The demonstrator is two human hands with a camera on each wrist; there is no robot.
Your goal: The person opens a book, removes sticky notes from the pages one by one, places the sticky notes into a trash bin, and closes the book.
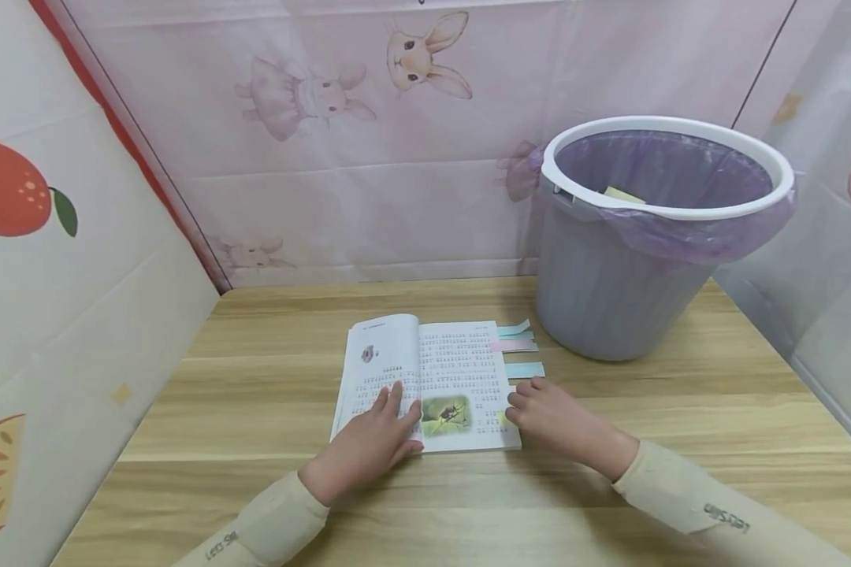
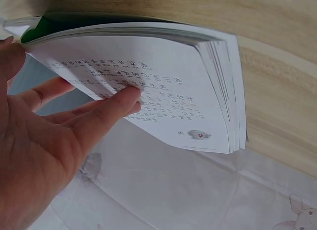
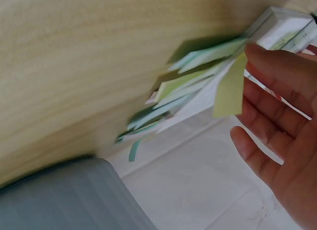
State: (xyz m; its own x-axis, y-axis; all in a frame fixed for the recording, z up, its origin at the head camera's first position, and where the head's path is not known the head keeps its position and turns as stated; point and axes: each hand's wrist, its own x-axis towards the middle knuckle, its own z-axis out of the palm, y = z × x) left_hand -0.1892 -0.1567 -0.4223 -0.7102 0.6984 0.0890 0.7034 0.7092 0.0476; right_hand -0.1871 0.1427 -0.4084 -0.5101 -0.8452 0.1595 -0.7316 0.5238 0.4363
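An open book (image 1: 457, 374) lies on the table, its right page showing an insect photo. My left hand (image 1: 370, 441) rests with extended fingers on the left page near the spine; in the left wrist view the fingers (image 2: 106, 111) lie on the printed page. At the book's right edge is my right hand (image 1: 560, 421). In the right wrist view, its thumb and forefinger pinch a yellow sticky tab (image 3: 230, 94) at the page edge. Other tabs, such as a blue tab (image 1: 525, 370) and a pink tab (image 1: 514, 345), stick out farther up that edge.
A grey trash bin (image 1: 606, 291) with a white rim and a purple liner (image 1: 709, 236) stands behind the book to the right. A yellow paper piece (image 1: 624, 194) shows inside it. The wooden table (image 1: 255, 370) meets a rabbit-print wall covering (image 1: 326, 205).
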